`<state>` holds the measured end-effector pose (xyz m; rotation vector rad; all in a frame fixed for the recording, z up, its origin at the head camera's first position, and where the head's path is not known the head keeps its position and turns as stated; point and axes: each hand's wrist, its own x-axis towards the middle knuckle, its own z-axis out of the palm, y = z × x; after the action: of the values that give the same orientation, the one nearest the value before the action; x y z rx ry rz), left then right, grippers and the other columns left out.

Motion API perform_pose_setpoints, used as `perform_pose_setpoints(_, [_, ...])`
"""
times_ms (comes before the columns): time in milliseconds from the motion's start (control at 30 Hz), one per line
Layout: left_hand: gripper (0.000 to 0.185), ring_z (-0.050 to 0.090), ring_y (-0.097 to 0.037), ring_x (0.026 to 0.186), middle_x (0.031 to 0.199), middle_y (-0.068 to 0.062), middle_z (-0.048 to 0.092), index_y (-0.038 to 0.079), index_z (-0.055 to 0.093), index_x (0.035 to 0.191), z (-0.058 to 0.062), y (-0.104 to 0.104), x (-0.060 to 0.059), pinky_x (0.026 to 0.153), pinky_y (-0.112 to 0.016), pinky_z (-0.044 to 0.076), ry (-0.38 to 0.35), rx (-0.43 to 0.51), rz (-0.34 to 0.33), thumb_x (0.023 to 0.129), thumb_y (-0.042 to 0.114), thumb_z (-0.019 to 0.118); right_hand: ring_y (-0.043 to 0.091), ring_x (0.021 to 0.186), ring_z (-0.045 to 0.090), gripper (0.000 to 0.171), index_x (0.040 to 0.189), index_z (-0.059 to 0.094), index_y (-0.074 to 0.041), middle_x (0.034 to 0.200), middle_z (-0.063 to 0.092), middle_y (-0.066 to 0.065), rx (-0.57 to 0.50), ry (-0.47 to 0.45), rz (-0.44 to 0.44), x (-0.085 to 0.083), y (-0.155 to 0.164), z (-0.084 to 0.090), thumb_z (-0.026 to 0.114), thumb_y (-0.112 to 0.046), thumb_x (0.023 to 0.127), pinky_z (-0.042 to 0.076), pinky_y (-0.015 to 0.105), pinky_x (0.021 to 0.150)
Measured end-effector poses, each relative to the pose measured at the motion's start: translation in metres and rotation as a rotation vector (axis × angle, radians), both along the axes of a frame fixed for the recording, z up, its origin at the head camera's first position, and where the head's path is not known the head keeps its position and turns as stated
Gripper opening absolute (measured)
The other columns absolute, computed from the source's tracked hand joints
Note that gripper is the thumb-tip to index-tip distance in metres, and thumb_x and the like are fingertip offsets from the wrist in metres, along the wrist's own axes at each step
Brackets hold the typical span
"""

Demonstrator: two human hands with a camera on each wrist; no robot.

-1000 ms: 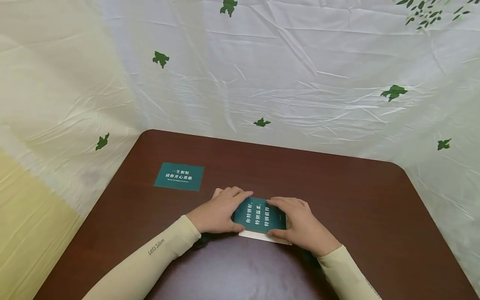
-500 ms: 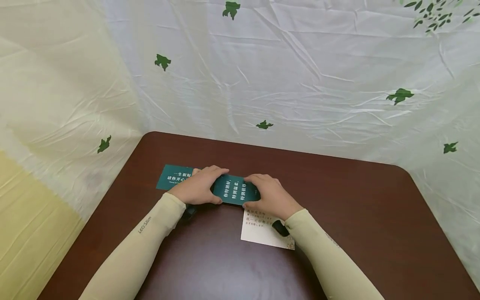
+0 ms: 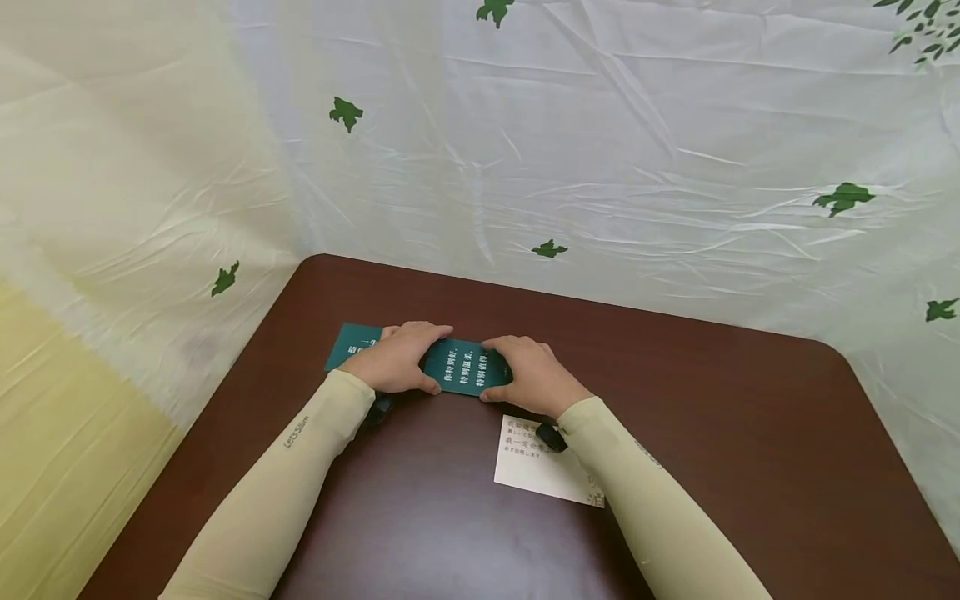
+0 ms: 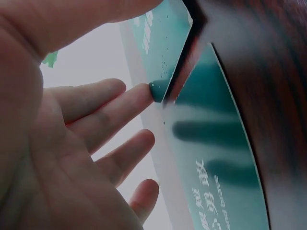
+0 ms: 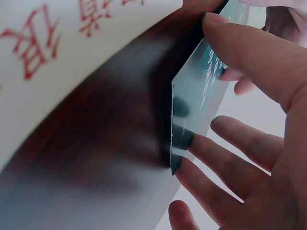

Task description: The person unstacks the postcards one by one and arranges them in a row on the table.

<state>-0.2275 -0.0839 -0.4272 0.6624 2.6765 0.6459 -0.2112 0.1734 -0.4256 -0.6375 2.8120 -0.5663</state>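
A teal card (image 3: pixel 463 367) with white lettering spans the gap between my two hands, lying just above the table. My left hand (image 3: pixel 393 357) holds its left end, thumb on the near edge and fingertips on the far edge. The right hand (image 3: pixel 534 375) grips the other end the same way. In the left wrist view, the held card (image 4: pixel 165 48) shows a dark gap between it and the surface below. Partly under my left hand lies a second teal card (image 3: pixel 347 343), flat on the table; its lettering also shows in the left wrist view.
A cream card (image 3: pixel 528 462) with printed writing lies on the table below my right wrist, partly covered by that forearm. A small black device (image 3: pixel 551 437) sits at the right wrist. The brown table (image 3: pixel 675 392) meets a pale cloth (image 3: pixel 637 150) at its back edge.
Both hands have carried the held card away from me and leftward, off the cream card, which is now uncovered. My left hand now covers part of the second teal card.
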Motion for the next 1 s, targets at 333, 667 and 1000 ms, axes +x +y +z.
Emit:
perform_pose_setpoints(333, [0.092, 0.043, -0.033, 0.153, 0.166, -0.009, 0.051, 0.017, 0.045, 0.165, 0.004, -0.002, 0.002, 0.119, -0.06, 0.03, 0.007, 0.0, 0.022, 0.087, 0.032, 0.092, 0.03, 0.14, 0.058, 0.078, 0.154, 0.058, -0.012, 0.154, 0.063, 0.008, 0.01, 0.025, 0.013, 0.002, -0.003, -0.003, 0.091, -0.039, 0.088, 0.038, 0.057, 0.122])
perform_pose_setpoints(667, [0.094, 0.045, -0.034, 0.151, 0.166, -0.01, 0.051, 0.015, 0.047, 0.165, 0.007, -0.004, 0.002, 0.118, -0.061, 0.03, 0.008, -0.009, 0.025, 0.085, 0.031, 0.094, 0.032, 0.139, 0.058, 0.078, 0.153, 0.059, -0.012, 0.154, 0.063, 0.007, 0.03, 0.038, 0.024, 0.003, -0.008, -0.005, 0.09, -0.041, 0.089, 0.04, 0.056, 0.118])
perform_pose_setpoints(1000, [0.093, 0.045, -0.034, 0.151, 0.166, -0.01, 0.052, 0.015, 0.047, 0.164, 0.007, -0.007, 0.002, 0.118, -0.06, 0.031, 0.013, -0.022, 0.034, 0.085, 0.029, 0.094, 0.033, 0.139, 0.058, 0.078, 0.154, 0.058, -0.012, 0.155, 0.063, 0.008, 0.049, 0.042, 0.021, 0.005, -0.015, -0.004, 0.089, -0.043, 0.09, 0.039, 0.057, 0.119])
